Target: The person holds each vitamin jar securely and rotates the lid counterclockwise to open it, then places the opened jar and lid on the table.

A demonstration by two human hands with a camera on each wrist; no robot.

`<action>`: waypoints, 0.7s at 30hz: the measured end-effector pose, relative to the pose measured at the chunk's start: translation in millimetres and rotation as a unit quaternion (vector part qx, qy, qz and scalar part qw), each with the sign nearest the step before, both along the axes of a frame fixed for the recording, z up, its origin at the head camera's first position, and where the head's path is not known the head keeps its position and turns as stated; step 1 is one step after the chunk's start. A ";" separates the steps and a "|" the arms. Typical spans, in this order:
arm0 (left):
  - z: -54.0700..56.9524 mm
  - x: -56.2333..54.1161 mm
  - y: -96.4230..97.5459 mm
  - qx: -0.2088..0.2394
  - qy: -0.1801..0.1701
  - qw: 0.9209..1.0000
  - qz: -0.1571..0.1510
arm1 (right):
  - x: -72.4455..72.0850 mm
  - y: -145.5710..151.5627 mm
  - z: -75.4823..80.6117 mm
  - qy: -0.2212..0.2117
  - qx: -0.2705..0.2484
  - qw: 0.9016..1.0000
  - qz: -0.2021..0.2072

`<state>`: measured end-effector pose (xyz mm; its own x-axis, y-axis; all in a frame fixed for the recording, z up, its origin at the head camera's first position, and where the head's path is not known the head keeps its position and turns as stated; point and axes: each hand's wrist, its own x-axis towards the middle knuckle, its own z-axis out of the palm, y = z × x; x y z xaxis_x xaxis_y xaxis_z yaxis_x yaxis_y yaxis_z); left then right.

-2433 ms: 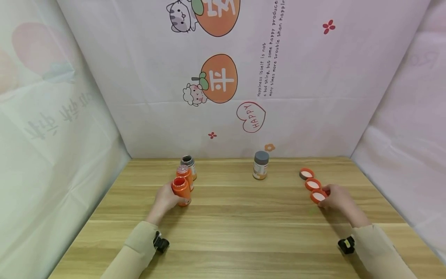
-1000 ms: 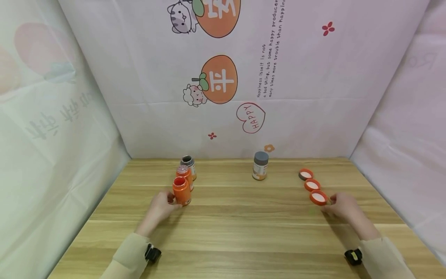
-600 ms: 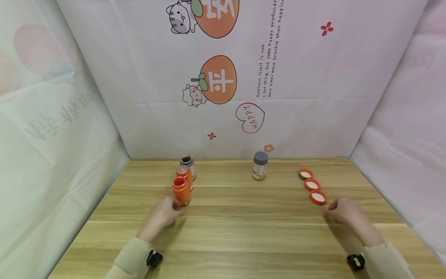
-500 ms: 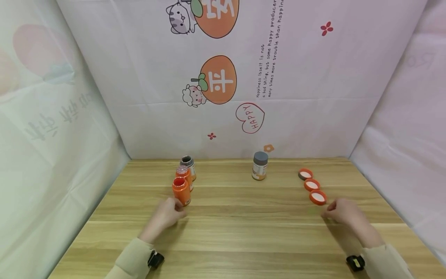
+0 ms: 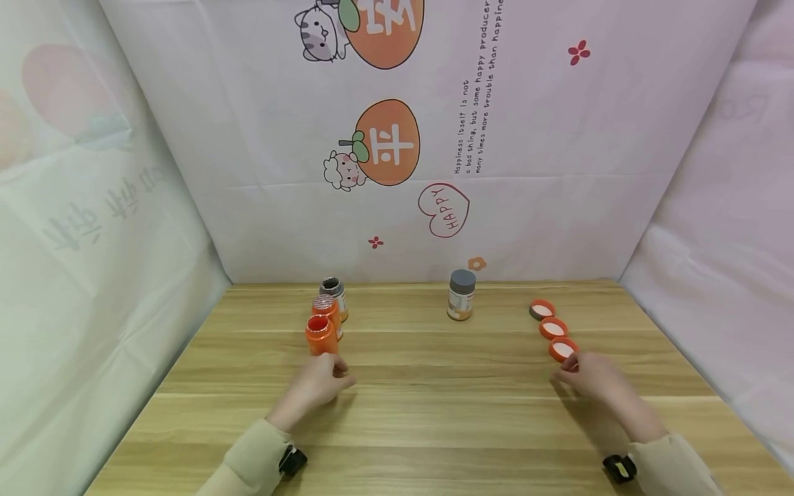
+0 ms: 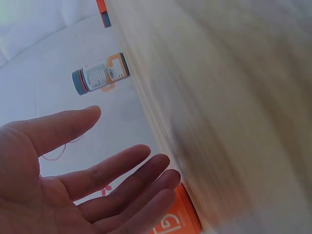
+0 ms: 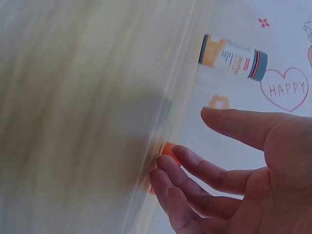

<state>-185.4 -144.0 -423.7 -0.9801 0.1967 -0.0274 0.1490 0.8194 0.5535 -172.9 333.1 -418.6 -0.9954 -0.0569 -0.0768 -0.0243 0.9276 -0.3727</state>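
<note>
My left hand (image 5: pixel 313 384) hovers just in front of the nearest orange bottle (image 5: pixel 320 337), fingers relaxed and holding nothing. That bottle is uncapped and upright; the hand hides its base. Behind it stand a second orange bottle (image 5: pixel 333 315) with a silvery top and an uncapped grey-necked bottle (image 5: pixel 340 300). My right hand (image 5: pixel 598 384) is beside the nearest orange cap (image 5: pixel 554 355), fingers loosely bent with nothing between them; whether it touches the cap, I cannot tell. Another orange cap (image 5: pixel 553 328) and a grey-sided cap (image 5: pixel 542 311) lie upturned behind, white liners showing.
A bottle with a grey lid (image 5: pixel 461 296) stands upright at the back middle of the wooden table (image 5: pixel 422 399). Printed white cloth (image 5: pixel 279 227) rises behind the table's back edge, with more cloth on both sides.
My left hand has let go of the nearest orange bottle and moved right and towards me. The right hand has released the nearest cap, drawn back, then shifted slightly left.
</note>
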 end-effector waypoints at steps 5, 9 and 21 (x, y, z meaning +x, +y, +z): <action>0.9 -2.8 10.7 0.003 0.018 1.000 -0.018 | -2.2 -10.2 -1.3 0.011 0.003 1.000 0.003; 0.7 -6.8 17.9 0.010 0.013 1.000 -0.023 | -4.4 -17.6 -2.8 0.025 0.004 1.000 0.007; -0.5 -21.1 42.0 0.052 -0.005 0.997 -0.055 | -17.6 -34.3 -6.3 0.037 -0.030 0.999 0.015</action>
